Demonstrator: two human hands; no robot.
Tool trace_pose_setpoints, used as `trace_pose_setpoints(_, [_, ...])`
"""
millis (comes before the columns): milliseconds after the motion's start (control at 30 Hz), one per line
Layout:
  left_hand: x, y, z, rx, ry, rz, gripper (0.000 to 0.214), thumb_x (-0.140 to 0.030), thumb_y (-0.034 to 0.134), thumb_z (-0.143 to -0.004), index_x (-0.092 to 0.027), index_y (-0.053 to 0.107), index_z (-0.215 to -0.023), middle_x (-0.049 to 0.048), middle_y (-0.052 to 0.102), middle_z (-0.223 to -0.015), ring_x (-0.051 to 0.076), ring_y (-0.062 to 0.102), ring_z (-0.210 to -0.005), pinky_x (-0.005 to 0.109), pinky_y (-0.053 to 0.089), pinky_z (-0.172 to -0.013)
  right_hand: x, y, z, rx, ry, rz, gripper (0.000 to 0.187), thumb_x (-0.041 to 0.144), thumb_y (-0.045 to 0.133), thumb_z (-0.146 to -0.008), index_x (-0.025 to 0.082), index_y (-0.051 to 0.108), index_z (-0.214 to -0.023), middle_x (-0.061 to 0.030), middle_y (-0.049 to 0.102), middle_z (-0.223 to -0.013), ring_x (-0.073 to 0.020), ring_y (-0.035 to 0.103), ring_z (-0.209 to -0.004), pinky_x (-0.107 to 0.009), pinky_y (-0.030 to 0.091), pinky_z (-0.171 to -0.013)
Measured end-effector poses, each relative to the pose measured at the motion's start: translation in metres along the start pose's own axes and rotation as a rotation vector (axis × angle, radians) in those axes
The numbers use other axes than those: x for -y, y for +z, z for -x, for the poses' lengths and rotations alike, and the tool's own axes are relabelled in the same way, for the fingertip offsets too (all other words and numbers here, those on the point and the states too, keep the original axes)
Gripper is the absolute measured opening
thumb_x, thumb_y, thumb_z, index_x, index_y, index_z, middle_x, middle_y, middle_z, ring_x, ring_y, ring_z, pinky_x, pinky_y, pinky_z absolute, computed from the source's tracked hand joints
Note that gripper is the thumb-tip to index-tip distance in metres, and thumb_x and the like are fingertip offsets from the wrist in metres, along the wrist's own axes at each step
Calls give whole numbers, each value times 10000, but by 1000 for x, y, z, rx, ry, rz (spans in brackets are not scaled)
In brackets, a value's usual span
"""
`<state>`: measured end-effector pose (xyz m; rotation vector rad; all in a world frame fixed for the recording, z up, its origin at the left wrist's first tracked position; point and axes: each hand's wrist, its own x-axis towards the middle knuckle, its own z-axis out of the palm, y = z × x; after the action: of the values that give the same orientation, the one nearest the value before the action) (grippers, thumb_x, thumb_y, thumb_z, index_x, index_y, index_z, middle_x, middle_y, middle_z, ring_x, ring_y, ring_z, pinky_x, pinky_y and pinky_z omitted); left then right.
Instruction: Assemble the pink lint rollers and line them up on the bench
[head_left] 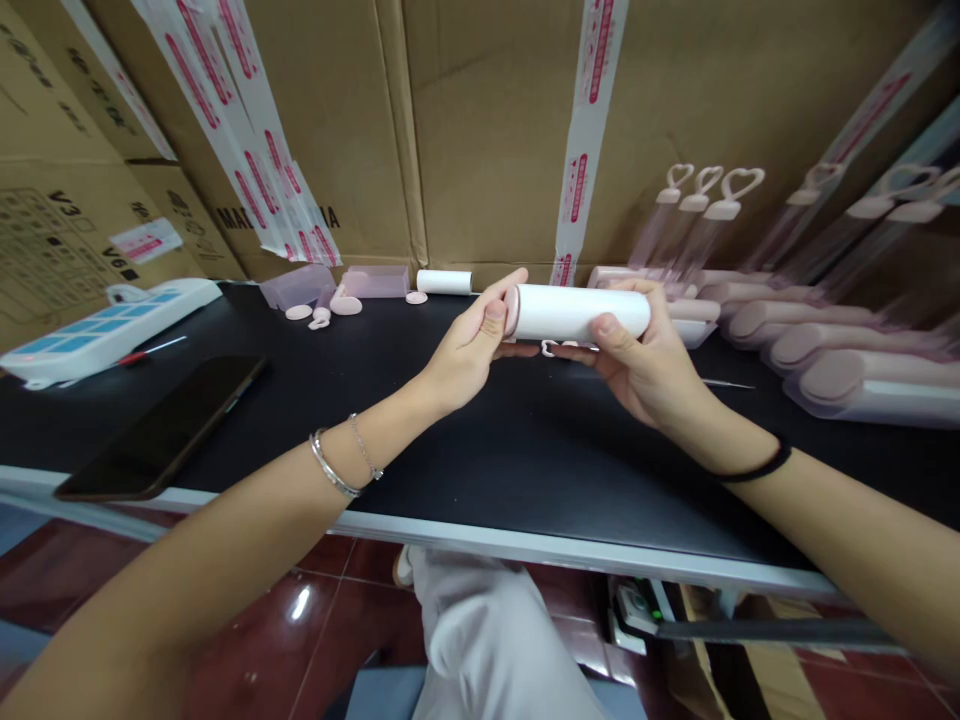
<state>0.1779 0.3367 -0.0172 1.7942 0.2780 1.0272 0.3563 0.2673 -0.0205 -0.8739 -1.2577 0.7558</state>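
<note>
Between my hands, above the black table, a white cylinder [566, 312] lies level. A pale pink cap [511, 311] sits at its left end. My left hand [466, 352] is closed around that end, thumb pressed near the cap. The other end is gripped by my right hand [656, 365], with its thumb along the front of the tube and the fingers underneath. Just below the cylinder, a small white heart-shaped loop [547, 348] shows, partly hidden by the fingers.
A phone [165, 425], a red screwdriver [146, 352] and a power strip [112, 325] lie left. Translucent pink covers [375, 281], small pink parts and another white cylinder [444, 282] sit at the back. Several pink units [840, 345] stand right, blurred. Cardboard [487, 130] walls the back.
</note>
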Motion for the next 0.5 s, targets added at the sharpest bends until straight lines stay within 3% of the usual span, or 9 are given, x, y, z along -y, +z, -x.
trace_pose_setpoints(200, [-6,-2,1,-28,45,-99,590,-570,256,-945,-258,342,-1439,90,521,-1381,299,482,-1260,489,466,-974,0,1,2,162,196,-8,526,551,749,-653,271,397,-923,15,608,-888,-155,640,-704,-298,547,-578])
trace_pose_setpoints(500, [-1,-17,-1,141,-52,-170,601,-628,291,-906,-302,361,-1406,79,460,-1416,271,544,-1162,382,544,-818,0,-9,-2,117,160,152,523,562,752,-644,260,442,-938,18,614,-738,-145,597,-570,-277,495,-474])
